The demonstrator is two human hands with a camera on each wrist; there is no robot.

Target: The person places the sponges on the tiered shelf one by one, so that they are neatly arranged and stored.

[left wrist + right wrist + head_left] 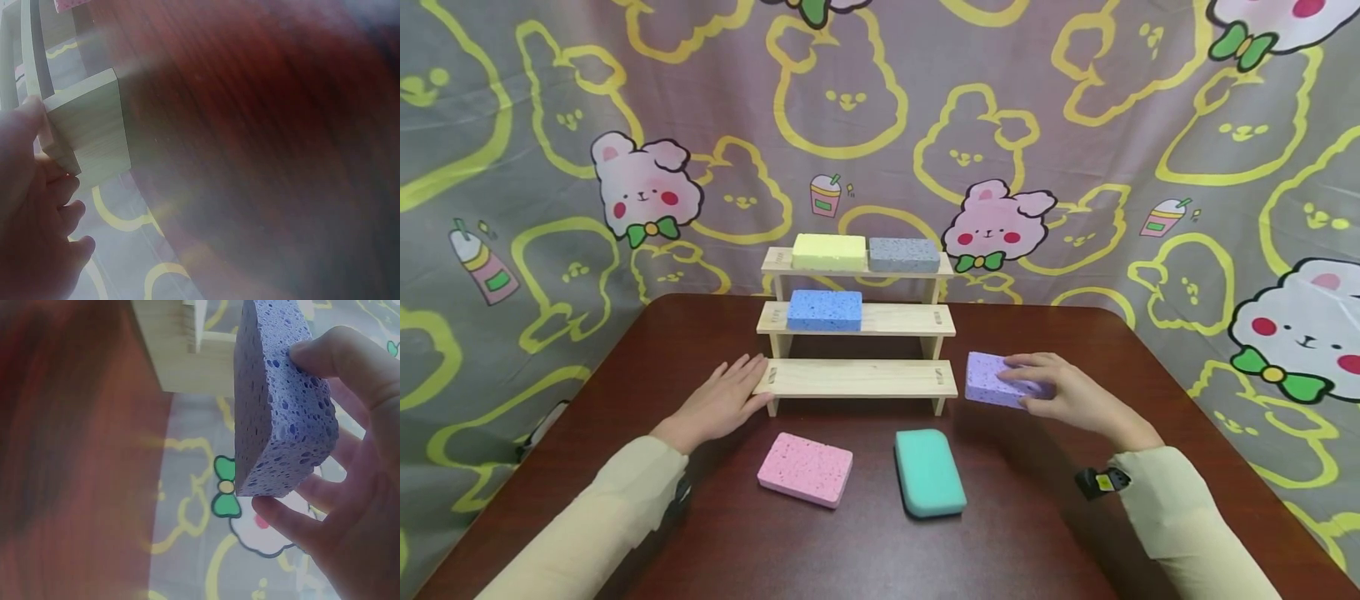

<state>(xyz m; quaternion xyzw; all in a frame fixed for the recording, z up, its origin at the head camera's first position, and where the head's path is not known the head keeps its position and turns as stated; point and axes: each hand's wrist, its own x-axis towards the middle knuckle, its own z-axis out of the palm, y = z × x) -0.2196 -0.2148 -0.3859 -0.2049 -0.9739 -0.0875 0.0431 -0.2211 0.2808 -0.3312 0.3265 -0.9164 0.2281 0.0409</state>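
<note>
My right hand holds a purple sponge just right of the stand's lowest step. In the right wrist view, the thumb lies on one face of the purple sponge, with fingers around its other side and end. My left hand rests at the left end of a three-step wooden stand, its fingers straight and touching the lowest step. The left wrist view shows the thumb and fingertips against the stand's end. In front of the stand lie a pink sponge and a teal sponge.
On the top step sit a yellow sponge and a grey sponge. A blue sponge occupies the left part of the middle step. Behind the dark brown table hangs a patterned curtain.
</note>
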